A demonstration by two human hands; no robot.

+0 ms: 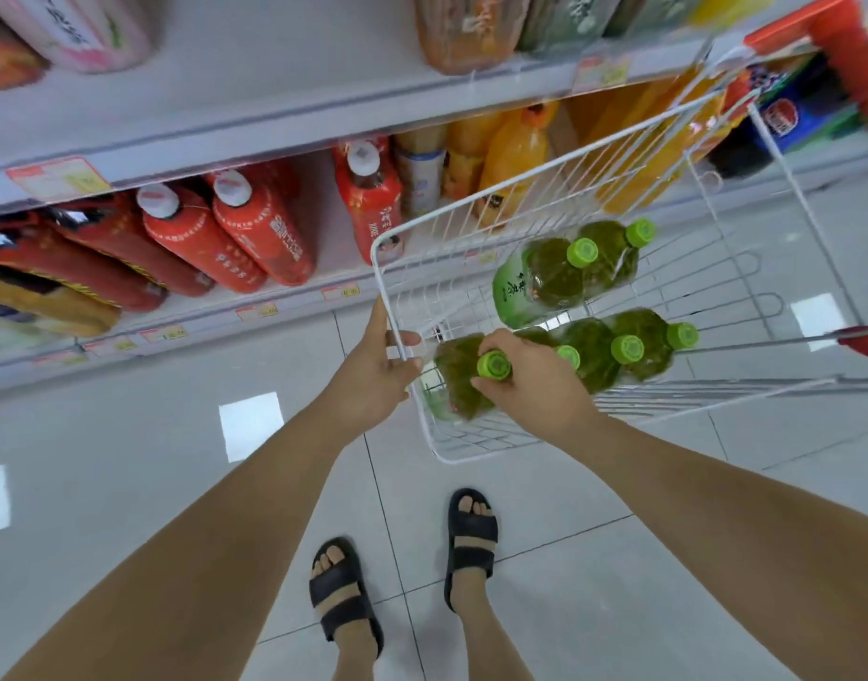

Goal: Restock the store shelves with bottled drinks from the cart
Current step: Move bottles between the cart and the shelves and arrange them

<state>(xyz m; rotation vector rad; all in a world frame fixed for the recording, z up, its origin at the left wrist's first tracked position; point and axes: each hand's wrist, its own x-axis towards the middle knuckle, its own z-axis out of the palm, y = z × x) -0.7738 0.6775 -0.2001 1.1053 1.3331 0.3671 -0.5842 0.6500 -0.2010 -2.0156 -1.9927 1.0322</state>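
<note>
Bottle [455, 385] stands upright in cart [380, 277], cap upward

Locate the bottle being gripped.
Head view, right of centre: the bottle sits in the cart's near corner, neck gripped by the right hand, beside the left hand on the rim.

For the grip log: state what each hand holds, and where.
Right hand grips a green bottle at its neck, below the cap. Left hand grips the cart rim.

Pale glossy tiled floor [127, 484] fills lower frame, thin dark grout lines. Bright square light reflection [251, 425] left of centre. Pair of black open-toed slide sandals [346, 597], bottom centre.
</note>
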